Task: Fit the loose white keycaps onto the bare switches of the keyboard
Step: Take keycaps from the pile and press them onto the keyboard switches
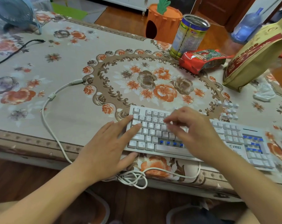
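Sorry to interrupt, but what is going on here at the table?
A person is refitting white keycaps on a keyboard. The left hand rests flat on its left end; the right hand is blurred over the middle rows. Blue bare switches show above the spacebar and on the numpad. Loose keycaps wait behind.

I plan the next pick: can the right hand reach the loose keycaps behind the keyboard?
Probably yes: the loose keycaps lie uncovered beyond the keyboard, near the right hand, nothing between.
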### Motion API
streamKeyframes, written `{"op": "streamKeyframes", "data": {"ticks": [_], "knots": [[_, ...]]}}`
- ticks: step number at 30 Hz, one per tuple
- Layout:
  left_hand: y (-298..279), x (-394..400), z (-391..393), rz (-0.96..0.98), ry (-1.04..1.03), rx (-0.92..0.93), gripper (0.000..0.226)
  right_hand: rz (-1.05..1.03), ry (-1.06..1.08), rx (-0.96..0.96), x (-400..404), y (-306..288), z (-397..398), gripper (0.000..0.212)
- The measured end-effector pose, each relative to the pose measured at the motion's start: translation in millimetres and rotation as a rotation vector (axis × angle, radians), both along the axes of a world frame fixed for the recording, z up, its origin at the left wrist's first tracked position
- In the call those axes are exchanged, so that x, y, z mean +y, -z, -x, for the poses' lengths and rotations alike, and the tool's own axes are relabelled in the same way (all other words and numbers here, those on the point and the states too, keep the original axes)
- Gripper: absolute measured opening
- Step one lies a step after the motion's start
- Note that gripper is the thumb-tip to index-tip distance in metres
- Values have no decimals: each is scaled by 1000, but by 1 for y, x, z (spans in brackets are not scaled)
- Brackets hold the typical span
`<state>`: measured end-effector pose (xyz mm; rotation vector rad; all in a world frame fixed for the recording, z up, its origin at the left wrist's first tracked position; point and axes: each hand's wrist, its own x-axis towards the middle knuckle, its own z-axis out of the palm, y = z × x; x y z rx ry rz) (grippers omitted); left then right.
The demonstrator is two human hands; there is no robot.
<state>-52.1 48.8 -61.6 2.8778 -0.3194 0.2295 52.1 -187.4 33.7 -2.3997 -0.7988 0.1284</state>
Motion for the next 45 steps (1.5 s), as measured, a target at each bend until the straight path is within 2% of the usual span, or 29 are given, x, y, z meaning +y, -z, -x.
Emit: {"op": "streamKeyframes", "data": {"ticks": [8, 24, 26, 33, 41, 45], "knots": [[1, 0, -1, -6, -5, 14, 75, 34, -8, -141, -18, 38, 31, 17], [-2, 0, 1, -20, -2, 21, 76, 54, -108, -360, -5, 47, 34, 3], [-3, 0, 1, -18, -1, 23, 76, 91, -122, -381, -8, 47, 35, 9], [-2, 1, 2, -14, -3, 30, 75, 149, -175, -347, -10, 39, 26, 13], [-1, -5, 0, 65, -27, 51, 77, 134, -30, -224, -10, 44, 26, 18], [-2, -5, -1, 66, -33, 78, 77, 190, -34, -241, -8, 39, 29, 18]]}}
